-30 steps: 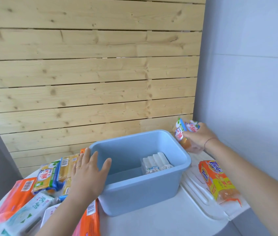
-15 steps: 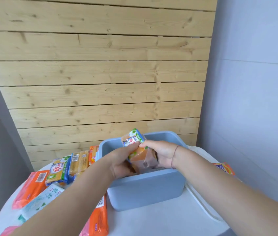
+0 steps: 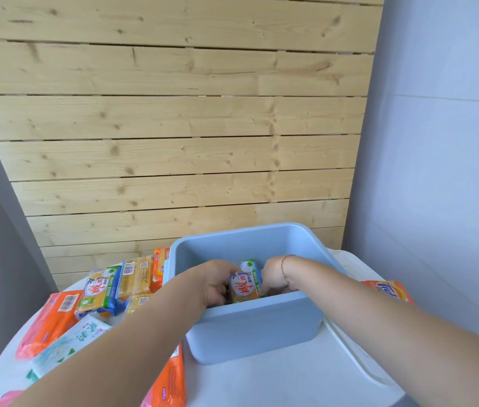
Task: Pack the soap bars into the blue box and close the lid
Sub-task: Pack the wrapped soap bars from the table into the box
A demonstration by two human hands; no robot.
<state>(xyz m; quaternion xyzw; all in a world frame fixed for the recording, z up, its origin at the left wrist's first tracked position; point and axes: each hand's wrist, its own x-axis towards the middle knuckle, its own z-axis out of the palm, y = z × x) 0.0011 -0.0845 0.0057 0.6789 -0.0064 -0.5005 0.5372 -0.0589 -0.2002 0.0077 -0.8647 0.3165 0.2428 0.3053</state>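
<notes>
The blue box stands open on the white round table. Both hands reach down inside it. My left hand and my right hand grip a yellow soap pack with a blue and green wrapper, held upright just behind the box's near wall. The box's floor and my fingertips are hidden by that wall. More wrapped soap packs lie left of the box: a yellow and blue one, yellow bars, orange packs and a white and green pack.
The white lid lies flat on the table right of the box, with an orange soap pack on it behind my right arm. A wooden slat wall stands behind the table. A pale wall is close on the right.
My right hand brought the soap pack from right of the box over it. My left hand joined it, and both lowered the pack down into the box.
</notes>
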